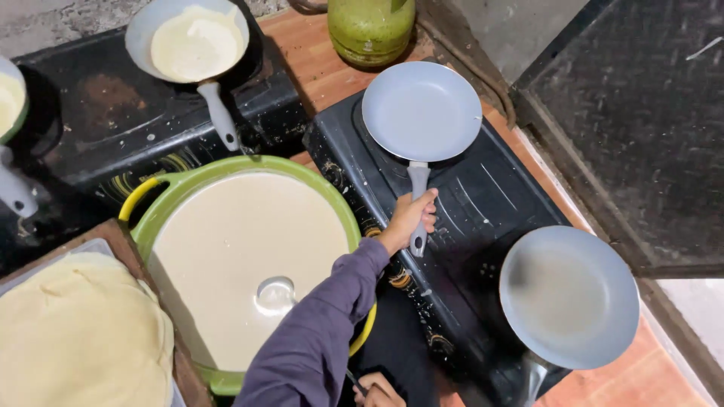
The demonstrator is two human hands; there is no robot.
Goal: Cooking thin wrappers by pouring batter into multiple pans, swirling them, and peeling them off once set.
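My left hand [411,220], in a purple sleeve, is closed around the grey handle of an empty grey frying pan [421,110]. That pan sits on the far burner of a black stove [483,203]. A second empty grey pan [569,298] is blurred over the stove's near right end, and its handle runs off the bottom edge. Only a sliver of my right hand [379,393] shows at the bottom edge beside a thin dark stick, so its grip is hidden. Left of my arm stands a big green basin [170,197] of pale batter with a ladle [275,294] sunk in it.
A second black stove [113,120] at the back left carries a pan of cooking batter [194,41] and part of another pan [9,102]. Stacked thin pancakes [79,335] lie at the lower left. A green gas cylinder [369,26] stands behind. A dark doorway [641,113] is on the right.
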